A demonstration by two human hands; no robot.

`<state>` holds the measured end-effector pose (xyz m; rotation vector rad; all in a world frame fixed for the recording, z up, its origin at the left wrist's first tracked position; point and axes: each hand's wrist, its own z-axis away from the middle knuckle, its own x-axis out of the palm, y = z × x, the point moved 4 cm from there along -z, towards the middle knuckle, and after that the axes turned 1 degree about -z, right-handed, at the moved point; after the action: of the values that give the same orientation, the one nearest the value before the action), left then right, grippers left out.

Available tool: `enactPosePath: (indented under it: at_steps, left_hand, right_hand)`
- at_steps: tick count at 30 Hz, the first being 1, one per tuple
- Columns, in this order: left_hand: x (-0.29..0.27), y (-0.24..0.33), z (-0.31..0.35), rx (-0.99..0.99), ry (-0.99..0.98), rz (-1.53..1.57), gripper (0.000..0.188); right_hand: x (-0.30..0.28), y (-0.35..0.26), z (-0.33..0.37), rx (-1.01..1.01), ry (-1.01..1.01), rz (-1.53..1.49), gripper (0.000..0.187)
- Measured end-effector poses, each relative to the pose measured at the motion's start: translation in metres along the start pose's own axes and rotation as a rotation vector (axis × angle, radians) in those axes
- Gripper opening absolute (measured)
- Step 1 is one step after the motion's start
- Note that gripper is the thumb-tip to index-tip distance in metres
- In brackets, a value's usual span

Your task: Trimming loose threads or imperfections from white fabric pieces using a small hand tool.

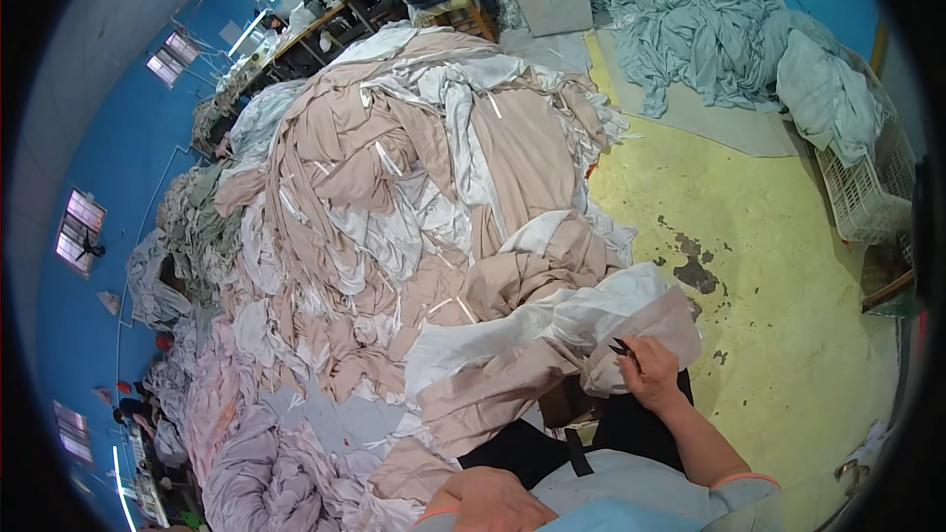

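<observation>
The cloth (512, 386) lies across the person's lap and over the near edge of the heap (409, 128), a soft, limp piece in dusty pinkish beige joined or layered with white; which of the two, I cannot tell. Its white part (483, 347) runs in a long rumpled band with shallow folds, while the beige bunches into deeper creases below it and spreads into a smoother, paler flap at the right, just above the knee. The right hand (650, 375) is closed around small black snips (620, 346), their dark tips pointing up and to the left, against that flap; whether the fingers also pinch the fabric is unclear. The left forearm (483, 498) bends along the lower edge, near a beige fold, and I cannot tell how the left hand is set. The heap beyond shows the same beige and white, tangled, wrinkled and crossed by narrow white strips (495, 105). Lilac cloth (261, 473) is gathered in thick rolls at the lower left, and the yellow floor (778, 315), dark where its coating is worn, stretches to the right.
</observation>
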<state>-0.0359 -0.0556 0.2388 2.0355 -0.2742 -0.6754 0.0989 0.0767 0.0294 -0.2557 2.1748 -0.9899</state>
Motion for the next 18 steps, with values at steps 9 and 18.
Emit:
enactPosePath:
  at_steps: [9,18]
  left_hand:
    - [-0.013,0.013,-0.010,0.091,-0.066,-0.024,0.020]
    - [-0.019,0.030,-0.016,0.184,-0.139,-0.066,0.017]
  right_hand:
    - [-0.003,-0.004,-0.003,0.004,0.000,-0.003,0.031]
    - [-0.001,-0.004,0.001,-0.006,-0.007,0.006,0.031]
